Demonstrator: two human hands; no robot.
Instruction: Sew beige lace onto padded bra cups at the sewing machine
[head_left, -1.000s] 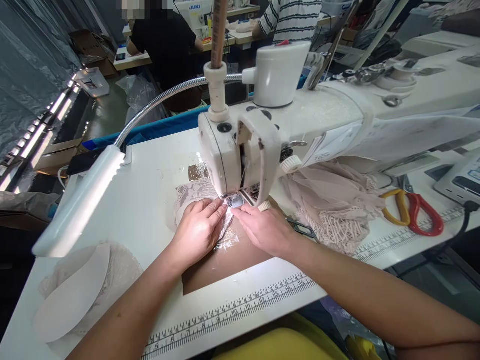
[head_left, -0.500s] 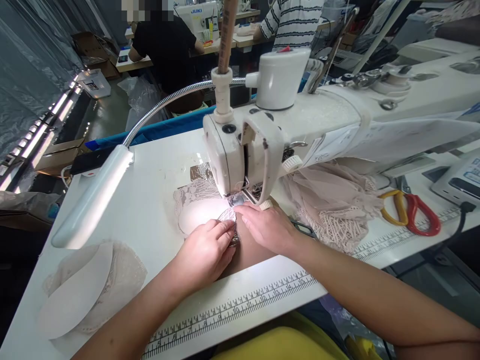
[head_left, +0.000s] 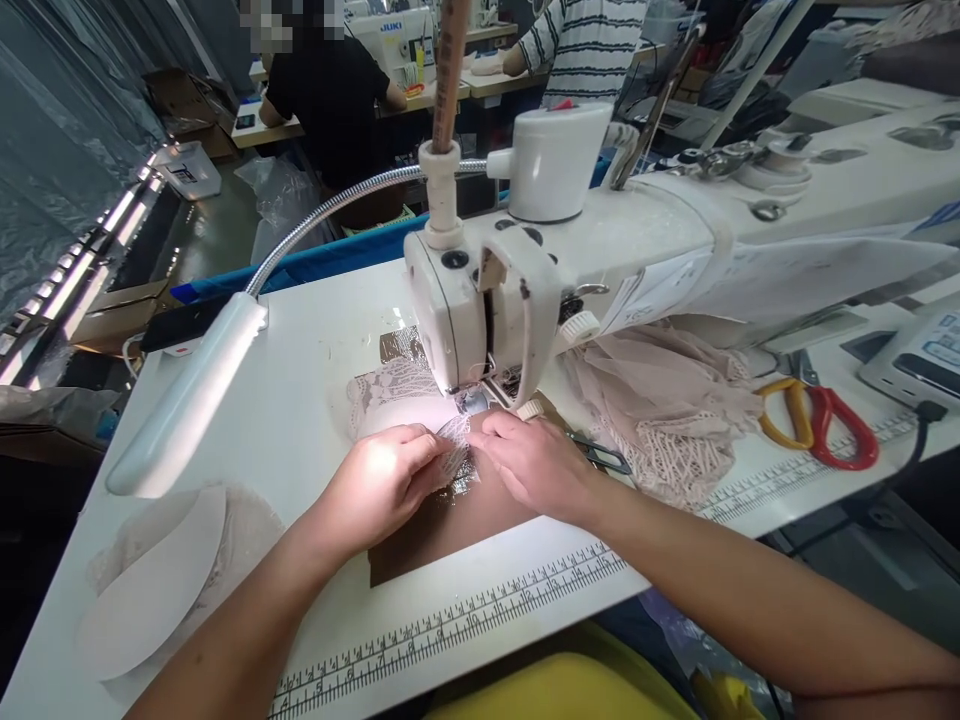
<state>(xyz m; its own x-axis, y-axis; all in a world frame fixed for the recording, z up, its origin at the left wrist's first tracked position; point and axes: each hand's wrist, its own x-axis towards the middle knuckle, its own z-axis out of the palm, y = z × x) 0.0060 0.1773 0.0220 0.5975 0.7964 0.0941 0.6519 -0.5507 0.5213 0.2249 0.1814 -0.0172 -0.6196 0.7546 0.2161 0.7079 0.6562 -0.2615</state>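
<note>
A pale lace bra cup (head_left: 405,392) lies under the presser foot of the white sewing machine (head_left: 450,310). My left hand (head_left: 382,478) pinches the lace edge just left of the needle area, thumb and fingers closed on it. Close to the presser foot, my right hand (head_left: 529,455) has its fingers bent together at the edge of the same lace; its fingertips are partly hidden. Beneath both hands is a brown sheet (head_left: 442,540) with a shiny metal plate showing through the gap between them.
A lit lamp (head_left: 187,400) on a flexible neck stands at left, above another lace cup piece (head_left: 157,590). Beige lace fabric (head_left: 667,400) and red-and-yellow-handled scissors (head_left: 840,430) lie at right. A ruler tape (head_left: 465,625) runs along the front edge. Two people sit or stand beyond.
My left hand has moved left and slightly toward me, uncovering more of the brown sheet. My right hand's fingers have curled in more beside the presser foot.
</note>
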